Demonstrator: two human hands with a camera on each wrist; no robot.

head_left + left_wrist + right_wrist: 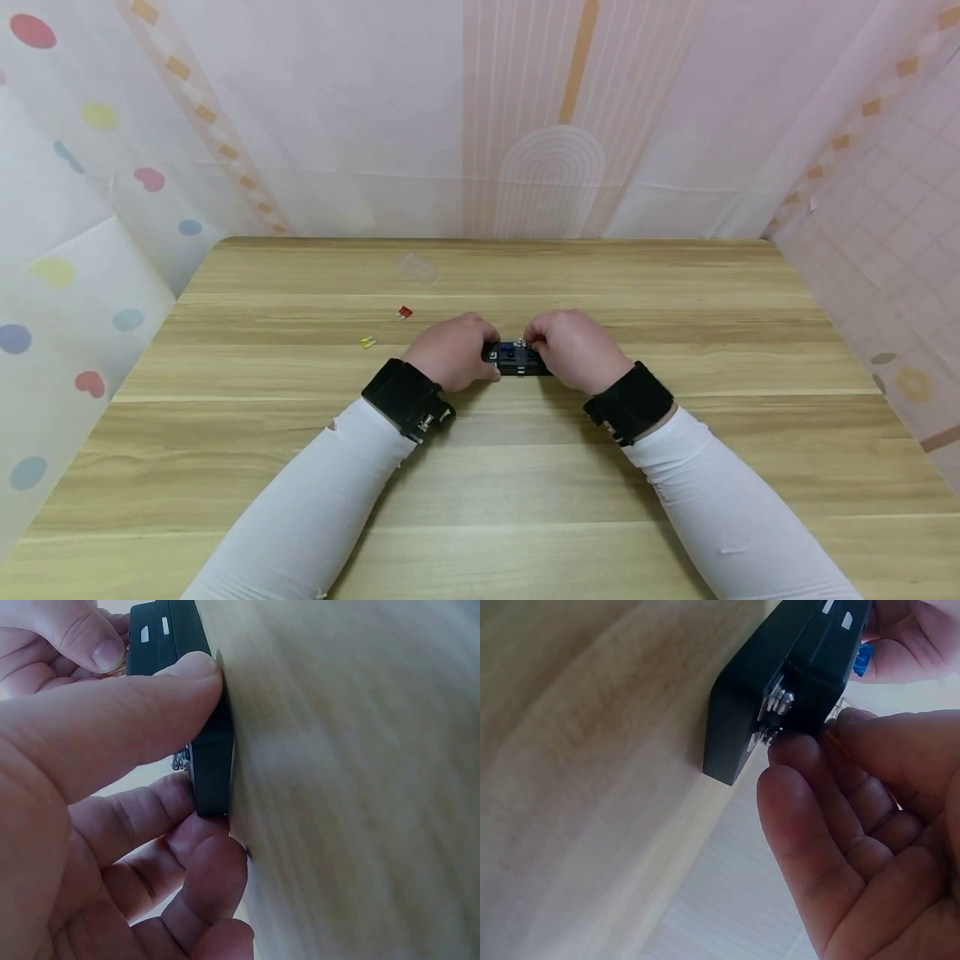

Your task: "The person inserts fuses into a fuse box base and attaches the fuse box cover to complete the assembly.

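A small black fuse block (pixel 516 358) with metal terminals lies flat on the wooden table (pixel 525 467), between both hands. My left hand (pixel 480 354) grips its left end, thumb on one long side and fingers curled against the other, as the left wrist view shows on the block (pixel 210 761). My right hand (pixel 536 340) is at the block's right end (pixel 780 682), fingertips by the terminals, pinching a thin orange piece (pixel 835 740). A blue fuse (pixel 862 658) sits in the block's top.
A red fuse (pixel 405 312) and a yellow fuse (pixel 367 342) lie loose on the table left of my left hand. A small clear piece (pixel 417 268) lies farther back. Patterned curtain walls close in the table on three sides.
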